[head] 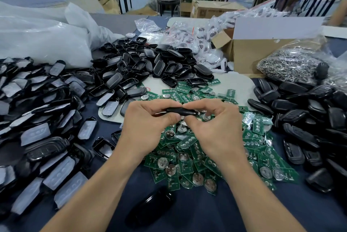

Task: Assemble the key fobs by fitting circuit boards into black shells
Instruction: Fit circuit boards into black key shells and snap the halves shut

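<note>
Both hands, the left hand [148, 121] and right hand [216, 124], pinch one black shell [181, 111] at frame centre, while many circuit boards [197, 154] and loose shells [150, 66] remain unassembled on the bench [206, 213].

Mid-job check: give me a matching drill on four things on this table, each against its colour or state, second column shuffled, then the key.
1. boards
2. held shell
3. box
4. ring bag

A. brown cardboard
B. pinched between left hand and right hand
C. green heap
D. clear plastic, silvery metal inside

Pairs: 1-C, 2-B, 3-A, 4-D
</note>
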